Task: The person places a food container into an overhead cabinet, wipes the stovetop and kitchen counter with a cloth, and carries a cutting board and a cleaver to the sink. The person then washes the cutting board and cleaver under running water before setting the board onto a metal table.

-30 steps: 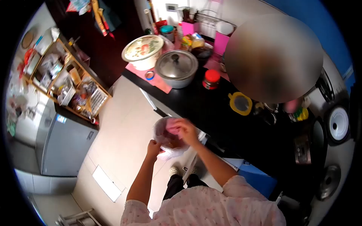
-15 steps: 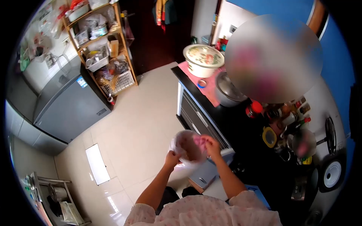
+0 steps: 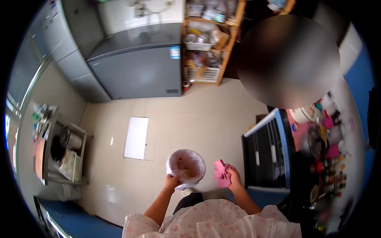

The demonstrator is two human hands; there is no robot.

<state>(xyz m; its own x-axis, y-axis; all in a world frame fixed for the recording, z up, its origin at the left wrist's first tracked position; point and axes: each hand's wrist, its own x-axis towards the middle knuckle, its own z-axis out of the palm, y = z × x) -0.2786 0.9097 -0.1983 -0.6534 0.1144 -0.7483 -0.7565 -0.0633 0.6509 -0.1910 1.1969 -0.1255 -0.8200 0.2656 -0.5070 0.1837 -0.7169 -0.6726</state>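
Note:
My left hand [image 3: 172, 181] grips the near-left rim of a round trash bin [image 3: 185, 166] lined with a thin clear plastic bag. The bin is held up in front of me, and some brownish bits show inside it, too blurred to name. To its right, my right hand [image 3: 234, 177] is closed on a crumpled pink cloth [image 3: 222, 173], which hangs apart from the bin.
A grey chest freezer [image 3: 137, 73] stands against the far wall, beside a wooden shelf [image 3: 219, 71] with baskets. At right is a black-topped counter [image 3: 299, 170] with bottles and pots. A metal rack [image 3: 81, 154] stands left; a white panel [image 3: 136, 138] lies on the tiled floor.
My view has swung left, away from the counter. The right hand has moved off the bin's rim with the pink cloth; the left hand still holds the bin.

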